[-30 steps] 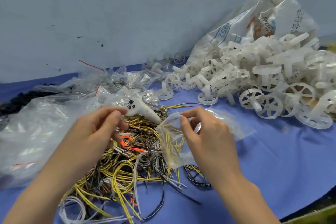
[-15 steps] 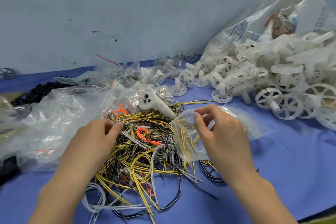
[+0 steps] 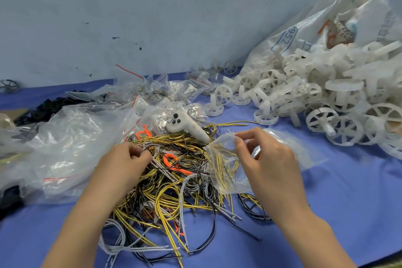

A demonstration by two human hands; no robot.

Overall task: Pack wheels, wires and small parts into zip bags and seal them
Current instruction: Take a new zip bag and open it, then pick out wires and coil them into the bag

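We hold a small clear zip bag (image 3: 226,165) by its mouth with our right hand (image 3: 267,165), thumb and forefinger pinching the rim; yellow and white strands already show inside it. The bag sits at the 3 o'clock edge of the wire pile (image 3: 174,185), a tangle of yellow, black, white and orange leads in the middle of the blue table (image 3: 348,202). Our left hand (image 3: 124,165) lies on the pile at its 9 o'clock side, fingers curled down into the wires and closing round a few. A white controller (image 3: 187,126) rests at the pile's 12 o'clock. The white plastic wheels (image 3: 315,102) heap up at 2 o'clock, spilling from a big sack (image 3: 326,24). Crumpled clear bags (image 3: 71,141) spread at 9 o'clock
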